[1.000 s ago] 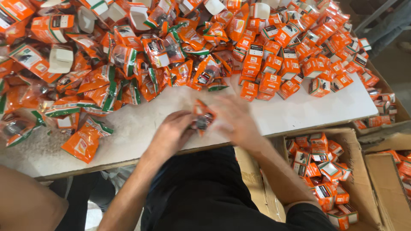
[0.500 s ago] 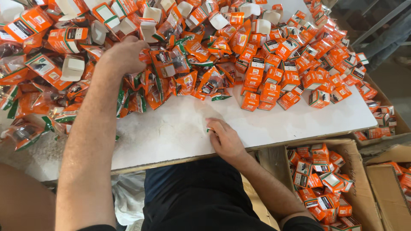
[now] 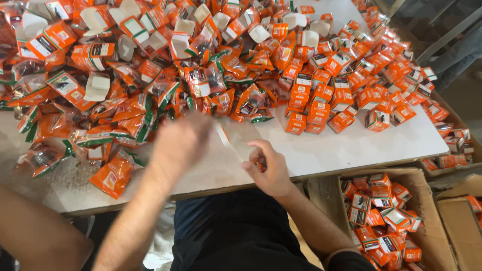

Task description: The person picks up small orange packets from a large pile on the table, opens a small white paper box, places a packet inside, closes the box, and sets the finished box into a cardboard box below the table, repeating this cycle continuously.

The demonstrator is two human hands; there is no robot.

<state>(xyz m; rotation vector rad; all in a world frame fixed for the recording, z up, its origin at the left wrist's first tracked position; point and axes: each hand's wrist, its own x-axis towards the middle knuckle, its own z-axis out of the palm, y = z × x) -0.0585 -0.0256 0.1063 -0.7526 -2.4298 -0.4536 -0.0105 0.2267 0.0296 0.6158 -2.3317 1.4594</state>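
The left hand point(image 3: 181, 143) is a blur over the white table point(image 3: 351, 145), close to the near edge of the big heap, and it seems to carry a pale, flat piece of card point(image 3: 223, 136) that trails toward the other hand; how far its fingers are closed cannot be told through the smear. The right hand point(image 3: 268, 168) sits low over the bare tabletop near the front edge, fingers curled in, thumb and forefinger pinched close, with a speck of orange point(image 3: 261, 165) just showing under the knuckles, too small to say what it is. Behind the left hand lies the pile of orange-and-green plastic packets point(image 3: 125, 120), slumped and crinkled, and one packet point(image 3: 113, 175) lies apart from the rest near the table's front edge. Further back stand open orange cartons point(image 3: 100, 55) with white flaps up, mixed into the heap. Off to the right the table is covered with small closed orange boxes point(image 3: 326, 95), spread out toward the far corner. Below the table's right end a cardboard box point(image 3: 427, 200) holds more of those closed cartons, tumbled together, with a second cardboard box point(image 3: 462, 221) just beside it.
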